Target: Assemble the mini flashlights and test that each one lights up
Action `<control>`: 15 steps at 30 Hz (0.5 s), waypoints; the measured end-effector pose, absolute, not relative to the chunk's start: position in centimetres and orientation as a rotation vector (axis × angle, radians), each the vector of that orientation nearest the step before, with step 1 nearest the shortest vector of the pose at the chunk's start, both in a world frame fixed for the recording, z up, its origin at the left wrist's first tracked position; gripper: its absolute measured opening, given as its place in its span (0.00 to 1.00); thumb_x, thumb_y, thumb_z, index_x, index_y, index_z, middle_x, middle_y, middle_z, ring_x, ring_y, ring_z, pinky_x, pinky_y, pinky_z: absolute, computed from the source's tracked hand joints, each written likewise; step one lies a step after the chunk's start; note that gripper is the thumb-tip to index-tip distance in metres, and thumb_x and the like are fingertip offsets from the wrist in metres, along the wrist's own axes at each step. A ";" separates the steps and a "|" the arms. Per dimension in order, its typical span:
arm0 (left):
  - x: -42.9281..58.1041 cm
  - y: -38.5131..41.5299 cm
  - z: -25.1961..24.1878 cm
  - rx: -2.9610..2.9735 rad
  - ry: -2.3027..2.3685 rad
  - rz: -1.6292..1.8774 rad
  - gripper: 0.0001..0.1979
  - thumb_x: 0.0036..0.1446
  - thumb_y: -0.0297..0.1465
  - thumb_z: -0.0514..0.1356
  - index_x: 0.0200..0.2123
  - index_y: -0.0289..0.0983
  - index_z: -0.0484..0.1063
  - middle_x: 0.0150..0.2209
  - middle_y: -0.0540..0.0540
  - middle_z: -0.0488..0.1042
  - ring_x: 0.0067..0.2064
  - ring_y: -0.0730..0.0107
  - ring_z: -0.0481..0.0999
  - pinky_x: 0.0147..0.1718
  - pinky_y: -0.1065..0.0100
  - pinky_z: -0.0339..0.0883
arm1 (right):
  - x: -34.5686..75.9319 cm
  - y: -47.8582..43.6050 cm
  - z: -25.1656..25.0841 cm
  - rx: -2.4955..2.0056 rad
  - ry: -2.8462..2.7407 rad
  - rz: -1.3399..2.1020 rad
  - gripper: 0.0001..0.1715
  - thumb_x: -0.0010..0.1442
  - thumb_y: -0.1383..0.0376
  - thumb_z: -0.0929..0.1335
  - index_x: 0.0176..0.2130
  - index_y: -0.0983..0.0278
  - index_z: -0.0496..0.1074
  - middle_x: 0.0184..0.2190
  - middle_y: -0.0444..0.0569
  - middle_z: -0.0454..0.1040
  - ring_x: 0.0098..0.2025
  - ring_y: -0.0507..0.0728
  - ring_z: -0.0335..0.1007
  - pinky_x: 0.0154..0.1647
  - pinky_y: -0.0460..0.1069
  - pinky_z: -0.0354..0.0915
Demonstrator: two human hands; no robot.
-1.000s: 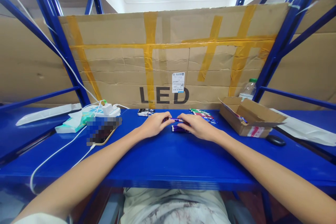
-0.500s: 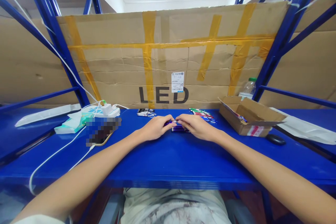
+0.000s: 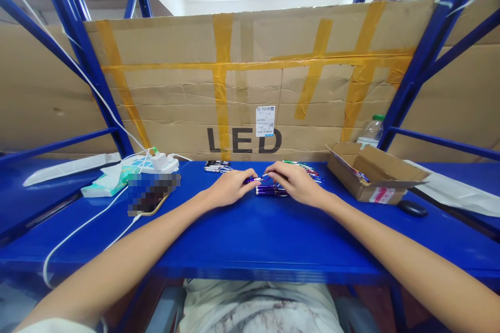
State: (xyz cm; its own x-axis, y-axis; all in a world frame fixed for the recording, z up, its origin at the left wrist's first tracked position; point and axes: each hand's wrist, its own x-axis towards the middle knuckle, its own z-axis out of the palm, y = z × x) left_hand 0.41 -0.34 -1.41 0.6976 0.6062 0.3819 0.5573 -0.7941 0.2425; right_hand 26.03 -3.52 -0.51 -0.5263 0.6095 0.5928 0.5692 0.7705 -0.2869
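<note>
My left hand (image 3: 232, 187) is closed around a purple pen (image 3: 253, 180) at the middle of the blue table. Close beside it on the right, my right hand (image 3: 294, 183) pinches a small, thin piece (image 3: 266, 175) at the pen's right end; whether the two touch is too small to tell. Several purple pens (image 3: 269, 191) lie just below the hands, partly behind my right fingers. Black and white pens (image 3: 217, 167) lie behind my left hand. Green, red and blue pens (image 3: 312, 170) are fanned out behind my right hand.
An open cardboard box (image 3: 371, 174) stands at the right, with a black mouse (image 3: 413, 208) and a bottle (image 3: 373, 130) by it. At the left are a phone (image 3: 156, 195), a tissue pack (image 3: 107, 182), a power strip (image 3: 170, 165) and white cables. Taped cardboard (image 3: 175, 104) closes off the back.
My right hand has drawn slightly up and away from my left, so the pen and the thin piece now show between them. More of the purple pens below is visible.
</note>
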 end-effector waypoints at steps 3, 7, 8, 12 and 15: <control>0.7 -0.9 -1.5 2.810 0.896 0.648 0.17 0.76 0.45 0.53 0.52 0.42 0.74 0.40 0.46 0.82 0.39 0.60 0.80 0.39 0.65 0.65 | 25.6 -4.0 -0.2 -0.904 -2.216 0.161 0.14 0.76 0.56 0.63 0.45 0.60 0.74 0.41 0.51 0.81 0.39 0.59 0.75 0.42 0.53 0.69; 0.9 -1.2 -1.5 2.819 0.827 0.648 0.16 0.76 0.44 0.54 0.52 0.42 0.75 0.42 0.46 0.83 0.41 0.60 0.81 0.42 0.65 0.66 | 25.3 -4.3 -0.3 -0.899 -2.220 0.324 0.14 0.75 0.53 0.66 0.44 0.60 0.74 0.35 0.47 0.79 0.33 0.56 0.71 0.35 0.51 0.66; 0.9 -1.2 -1.5 2.817 0.836 0.654 0.16 0.76 0.44 0.54 0.51 0.42 0.75 0.42 0.46 0.83 0.41 0.60 0.81 0.42 0.65 0.66 | 25.2 -4.2 -0.4 -0.892 -2.232 0.343 0.15 0.75 0.53 0.66 0.44 0.60 0.74 0.35 0.46 0.78 0.32 0.56 0.70 0.35 0.51 0.66; 0.8 -1.0 -1.3 2.798 0.934 0.739 0.15 0.75 0.44 0.55 0.49 0.42 0.77 0.38 0.47 0.82 0.38 0.61 0.80 0.37 0.66 0.63 | 25.3 -4.0 -0.7 -0.905 -2.271 0.337 0.14 0.75 0.53 0.66 0.46 0.60 0.72 0.35 0.46 0.77 0.32 0.55 0.70 0.36 0.50 0.65; 0.8 -0.9 -1.3 2.772 0.991 0.810 0.15 0.74 0.45 0.57 0.48 0.42 0.78 0.36 0.48 0.82 0.36 0.62 0.79 0.36 0.66 0.61 | 25.4 -3.8 -0.8 -0.932 -2.269 0.315 0.13 0.75 0.54 0.66 0.45 0.60 0.70 0.33 0.45 0.76 0.32 0.56 0.69 0.35 0.50 0.64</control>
State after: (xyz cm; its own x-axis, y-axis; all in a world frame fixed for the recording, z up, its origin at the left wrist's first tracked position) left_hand 0.82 -0.92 -1.27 0.6491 0.6116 0.4524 0.5650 -0.7858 0.2516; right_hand 25.41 -3.76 -0.79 -0.5310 0.6963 0.4829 0.5383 0.7173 -0.4424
